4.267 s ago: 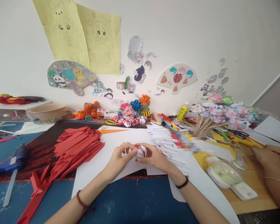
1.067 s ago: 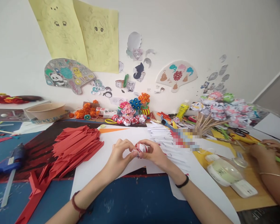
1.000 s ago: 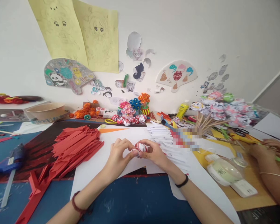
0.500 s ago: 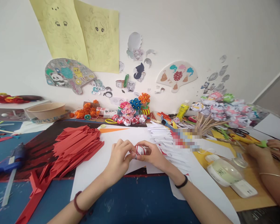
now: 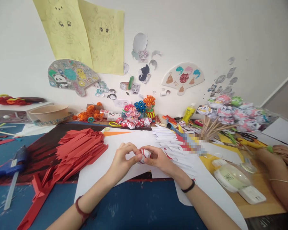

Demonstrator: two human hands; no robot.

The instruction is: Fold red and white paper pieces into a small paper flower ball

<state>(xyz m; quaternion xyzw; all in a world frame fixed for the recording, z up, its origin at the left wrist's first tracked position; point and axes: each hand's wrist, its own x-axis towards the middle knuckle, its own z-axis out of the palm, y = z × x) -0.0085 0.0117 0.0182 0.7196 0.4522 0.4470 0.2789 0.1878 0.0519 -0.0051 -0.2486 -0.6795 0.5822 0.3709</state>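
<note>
Between my two hands is a small red and white folded paper ball (image 5: pixel 146 153), held above the white paper sheet (image 5: pixel 91 179). My left hand (image 5: pixel 124 159) pinches its left side, thumb and forefinger closed on it. Curled around its right side, my right hand (image 5: pixel 159 159) grips it too; part of the ball is hidden by the fingers. To the left lies a heap of folded red paper strips (image 5: pixel 80 151). Folded white paper strips (image 5: pixel 168 143) lie in a row to the right. Several similar red and white paper balls (image 5: pixel 132 124) sit behind my hands.
A blue glue gun (image 5: pixel 12 164) lies at the left. A paper-flower bunch on sticks (image 5: pixel 211 127), a clear bottle (image 5: pixel 230 177) and a white case (image 5: pixel 253 194) are at the right. Another person's hand (image 5: pixel 271 159) works at the right edge. A beige bowl (image 5: pixel 49 113) stands far left.
The paper ball has turned slightly between my fingers, and my left thumb has shifted up its near side. The whole view has moved a little.
</note>
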